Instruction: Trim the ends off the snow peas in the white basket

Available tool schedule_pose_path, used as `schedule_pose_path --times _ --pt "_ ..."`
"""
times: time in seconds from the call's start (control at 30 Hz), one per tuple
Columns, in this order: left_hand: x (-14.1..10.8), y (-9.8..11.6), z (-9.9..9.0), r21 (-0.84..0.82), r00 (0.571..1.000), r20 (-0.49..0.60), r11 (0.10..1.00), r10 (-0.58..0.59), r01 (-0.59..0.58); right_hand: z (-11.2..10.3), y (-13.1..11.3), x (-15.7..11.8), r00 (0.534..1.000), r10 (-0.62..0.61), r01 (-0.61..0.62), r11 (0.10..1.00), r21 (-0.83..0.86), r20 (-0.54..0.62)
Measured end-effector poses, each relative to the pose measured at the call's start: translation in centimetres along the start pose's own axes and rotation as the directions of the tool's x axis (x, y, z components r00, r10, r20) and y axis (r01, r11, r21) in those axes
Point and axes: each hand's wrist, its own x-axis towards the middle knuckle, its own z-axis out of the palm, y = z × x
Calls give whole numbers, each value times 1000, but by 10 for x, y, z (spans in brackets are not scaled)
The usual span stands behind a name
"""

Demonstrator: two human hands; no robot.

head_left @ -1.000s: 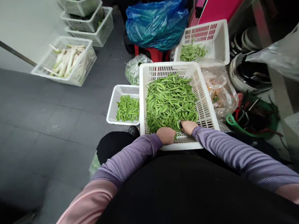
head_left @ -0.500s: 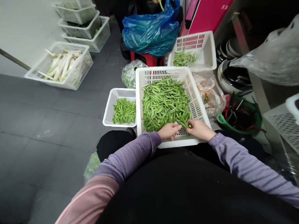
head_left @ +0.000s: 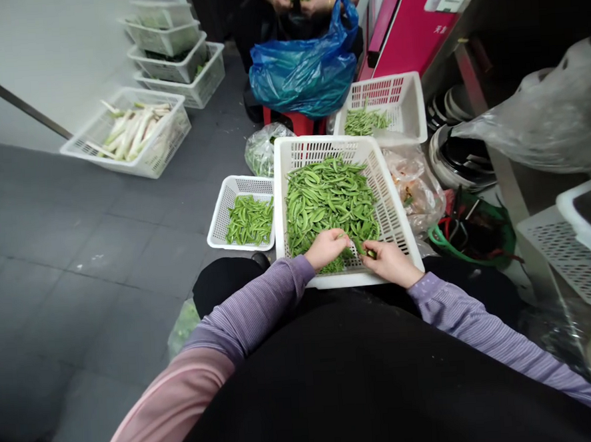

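A large white slotted basket [head_left: 350, 280] stands in front of me with a heap of green snow peas [head_left: 324, 196] in it. Over its near side, my right hand [head_left: 391, 263] is closed around snow peas, with green showing between thumb and fingers. Just left of it, my left hand [head_left: 327, 248] is pinched, its fingertips pointing towards the right hand. A bit of green shows at those tips, too small to make out. To the left sits a smaller white basket [head_left: 214, 229] with more snow peas [head_left: 250, 221] in it.
Across from me, a person's hands [head_left: 315, 1] hold something green above a blue plastic bag [head_left: 302, 74]. A white basket of green pods [head_left: 409, 104] stands behind right. Clear bags [head_left: 416, 180] and a green basket of tools [head_left: 500, 252] lie right; pale stalks [head_left: 132, 132] fill a basket left.
My left hand has risen slightly and its fingers have closed into a pinch. My right hand has shifted a little left and down. The whole view has shifted slightly.
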Motion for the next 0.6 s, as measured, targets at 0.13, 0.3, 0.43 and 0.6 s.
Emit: schedule_pose_path --times 0.13,0.3,0.43,0.6 --pt "-4 5 -1 -64 986 127 991 -111 120 5 -8 -5 991 -116 60 832 -551 -67" --pt "-4 2 -4 -148 959 206 963 -195 227 5 -10 -6 988 -87 5 836 -549 -124" --pt "-5 3 -3 -230 961 215 948 -172 221 2 -5 -5 993 9 -31 982 -189 -117" --pt "-6 -1 4 -65 982 113 985 -153 161 13 -7 -5 987 130 -88 925 371 -90"
